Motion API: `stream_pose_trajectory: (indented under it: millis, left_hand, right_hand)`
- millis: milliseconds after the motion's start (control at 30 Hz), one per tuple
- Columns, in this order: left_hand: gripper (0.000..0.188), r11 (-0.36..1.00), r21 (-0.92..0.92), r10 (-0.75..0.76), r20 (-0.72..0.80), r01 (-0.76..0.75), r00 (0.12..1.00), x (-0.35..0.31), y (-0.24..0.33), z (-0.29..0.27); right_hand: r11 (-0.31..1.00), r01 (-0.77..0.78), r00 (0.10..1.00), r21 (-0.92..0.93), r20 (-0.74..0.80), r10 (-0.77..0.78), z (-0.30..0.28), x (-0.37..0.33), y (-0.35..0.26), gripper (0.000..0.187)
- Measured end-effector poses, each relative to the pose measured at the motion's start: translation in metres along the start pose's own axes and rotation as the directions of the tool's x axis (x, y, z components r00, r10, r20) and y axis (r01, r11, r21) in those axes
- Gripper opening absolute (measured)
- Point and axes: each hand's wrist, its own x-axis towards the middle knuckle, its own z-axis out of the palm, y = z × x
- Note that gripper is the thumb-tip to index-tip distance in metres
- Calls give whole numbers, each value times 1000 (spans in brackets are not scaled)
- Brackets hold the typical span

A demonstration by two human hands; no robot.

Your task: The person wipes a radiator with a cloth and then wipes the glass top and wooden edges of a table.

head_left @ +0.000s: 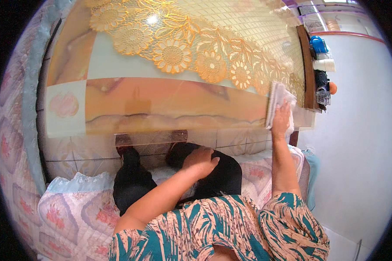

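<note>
At the right end of the table (161, 98), my right hand (281, 119) presses down on a folded white cloth (274, 102). The fingers lie over the cloth, and its striped edge faces left. My right arm is stretched forward. A glossy clear cover lies over the tabletop, with gold flower lace (172, 56) and orange marbled squares under it. My left hand (201, 162) rests on my thigh in dark trousers (222, 174), holding nothing. Its fingers lie loosely on the leg with the thumb apart.
Beyond the table's right edge, a brown wooden ledge (307, 69) borders cups (324, 65), a blue item (318, 44) and other small things by a white wall (357, 130). I sit on a quilted floral cover (78, 209). Another quilted seat (17, 130) stands left, over tiled floor (96, 150).
</note>
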Motion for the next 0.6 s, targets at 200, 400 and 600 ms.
stream_pose_trajectory:
  millis: [200, 400, 600]
  left_hand:
    - [37, 901, -176, 403, -2, -397, 915, -29, 32, -42]
    - [11, 673, 282, 588, -764, -683, 265, -91, 50, -95]
    - [21, 871, 235, 230, -971, -431, -63, -105, 15, -133]
  right_hand:
    - [951, 306, 940, 49, 140, -309, -32, -35, -215, 63]
    - [728, 653, 715, 207, 146, -683, -33, -31, -344, 65]
    - [488, 811, 497, 322, 59, -866, -20, -29, -460, 60]
